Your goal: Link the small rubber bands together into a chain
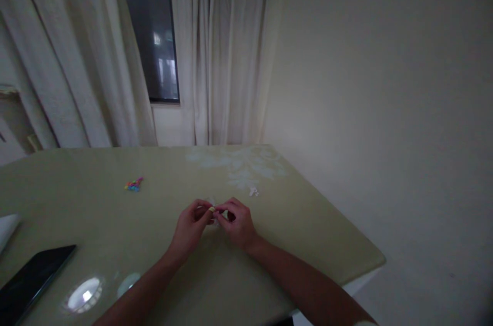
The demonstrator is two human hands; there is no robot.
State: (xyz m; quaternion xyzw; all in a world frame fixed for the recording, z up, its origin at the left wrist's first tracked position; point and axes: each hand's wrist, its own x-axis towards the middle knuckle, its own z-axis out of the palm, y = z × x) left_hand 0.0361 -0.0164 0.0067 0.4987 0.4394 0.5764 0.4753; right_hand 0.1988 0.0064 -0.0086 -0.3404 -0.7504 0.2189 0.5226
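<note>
My left hand (pixel 193 222) and my right hand (pixel 236 222) meet fingertip to fingertip just above the table. Between the left thumb and index finger sits a small yellow piece (pixel 211 209), too small to name. The right thumb and index finger are pinched together right beside it, and what they grip is mostly hidden. Something whitish and clear shows behind and below the fingertips, but I cannot make out its shape. A small cluster of white pieces (pixel 253 191) lies beyond my right hand. Farther left rests a little pile of brightly coloured pieces (pixel 134 184).
The greenish table (pixel 96 223) has a pale floral print toward its far right. A black tablet-like slab (pixel 34 282) lies at the near left, with a white object (pixel 7 227) behind it. Curtains (pixel 231 49) and a window stand behind; a wall (pixel 377 84) borders the right side.
</note>
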